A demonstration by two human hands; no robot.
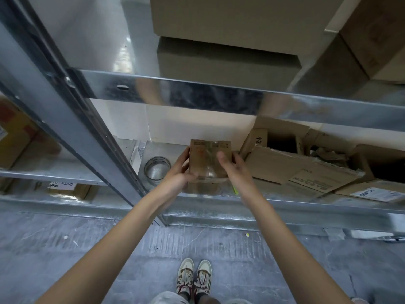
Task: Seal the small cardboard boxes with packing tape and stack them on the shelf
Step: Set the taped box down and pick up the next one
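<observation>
As both hands, left (178, 170) & right (229, 166), clasp the box (205, 160) betw. them, it looks light, stiff; tape slick, so hold side walls.

1. The place is a storeroom or warehouse aisle: galvanised steel shelving (197, 93) with slotted uprights stands in tiers above and below where both hands grip a small cardboard box (209, 159).
2. Above that grip, large plain cartons (228, 25) fill the upper tier.
3. Right of the grip lie opened and flattened cartons (295, 165) with printed labels; far to the left sit more labelled boxes (15, 137).
4. Just left of the grip rests a roll of clear packing tape (157, 168).
5. Below is a scuffed grey concrete floor (87, 249).
</observation>
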